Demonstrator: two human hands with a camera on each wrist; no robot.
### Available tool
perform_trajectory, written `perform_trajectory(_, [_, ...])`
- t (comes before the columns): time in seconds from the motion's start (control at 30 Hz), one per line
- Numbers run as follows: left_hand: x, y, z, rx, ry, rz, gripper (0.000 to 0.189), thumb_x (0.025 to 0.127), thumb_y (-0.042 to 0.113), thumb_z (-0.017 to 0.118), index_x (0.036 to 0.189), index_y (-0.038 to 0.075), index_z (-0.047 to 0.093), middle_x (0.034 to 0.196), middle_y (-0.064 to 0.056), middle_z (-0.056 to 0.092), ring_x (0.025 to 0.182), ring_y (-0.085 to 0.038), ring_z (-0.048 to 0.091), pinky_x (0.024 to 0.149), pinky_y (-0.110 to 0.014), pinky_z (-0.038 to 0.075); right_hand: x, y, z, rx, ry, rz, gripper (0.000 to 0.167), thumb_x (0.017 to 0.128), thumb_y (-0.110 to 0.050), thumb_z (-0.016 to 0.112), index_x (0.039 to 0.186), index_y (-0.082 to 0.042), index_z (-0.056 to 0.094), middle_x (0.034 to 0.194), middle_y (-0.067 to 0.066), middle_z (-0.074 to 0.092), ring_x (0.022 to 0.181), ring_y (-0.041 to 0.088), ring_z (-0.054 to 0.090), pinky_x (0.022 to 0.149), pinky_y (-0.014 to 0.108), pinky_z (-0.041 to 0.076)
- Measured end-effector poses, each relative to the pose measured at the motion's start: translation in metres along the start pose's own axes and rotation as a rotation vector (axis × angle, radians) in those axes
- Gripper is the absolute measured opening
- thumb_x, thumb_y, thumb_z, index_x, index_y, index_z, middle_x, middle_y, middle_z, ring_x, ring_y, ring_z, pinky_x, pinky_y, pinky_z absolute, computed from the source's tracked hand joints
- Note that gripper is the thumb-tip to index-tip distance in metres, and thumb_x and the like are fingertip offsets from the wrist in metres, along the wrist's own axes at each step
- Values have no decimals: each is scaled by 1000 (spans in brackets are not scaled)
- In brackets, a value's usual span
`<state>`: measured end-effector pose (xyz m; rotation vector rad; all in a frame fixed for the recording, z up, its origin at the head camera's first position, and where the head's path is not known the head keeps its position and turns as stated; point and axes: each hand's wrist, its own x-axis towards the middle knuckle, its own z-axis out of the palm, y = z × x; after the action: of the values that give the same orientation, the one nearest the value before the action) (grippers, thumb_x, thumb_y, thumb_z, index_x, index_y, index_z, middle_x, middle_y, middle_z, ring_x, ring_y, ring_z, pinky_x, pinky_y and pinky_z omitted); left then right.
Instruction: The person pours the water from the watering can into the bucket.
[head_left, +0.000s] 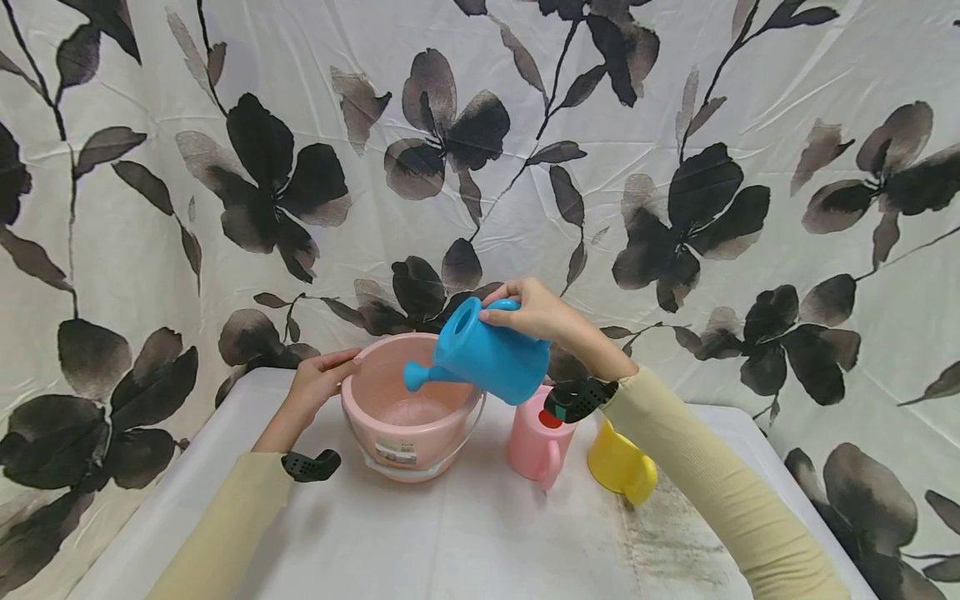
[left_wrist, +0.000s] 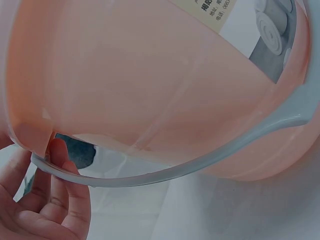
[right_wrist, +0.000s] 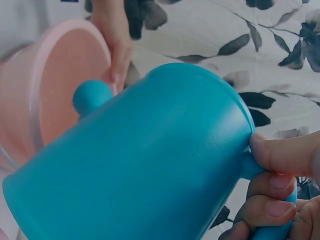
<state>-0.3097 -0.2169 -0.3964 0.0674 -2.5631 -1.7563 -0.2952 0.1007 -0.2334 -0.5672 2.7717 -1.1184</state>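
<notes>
blue watering can (head_left: 491,354) tilts over the pink bucket (head_left: 441,442), right hand (head_left: 536,310) curled round its handle (head_left: 506,305), left hand (head_left: 322,379) gripping the rim (head_left: 405,337).

Counted 1 left hand (head_left: 318,383), 1 right hand (head_left: 536,312), 1 blue watering can (head_left: 495,354), 1 pink bucket (head_left: 437,437), 1 bail handle (left_wrist: 125,182), 1 label (head_left: 395,452). Handled containers (head_left: 524,450) (head_left: 611,463) numbered 2, sleeves (head_left: 225,517) (head_left: 712,467) numbered 2, wrist devices (head_left: 311,467) (head_left: 579,402) numbered 2.
</notes>
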Motion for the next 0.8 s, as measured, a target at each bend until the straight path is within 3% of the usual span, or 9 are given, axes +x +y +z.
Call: perform_trajectory(0.8, [-5,-5,-6,-3,-27,13,53,99,35,51,142,5,46,144,-19,48,129,-34,49,103,-42,46,-13,-10,11,-20,28,-16,34,92,-21,65,118,0,64,124,19,62,111,37,62,98,50,50])
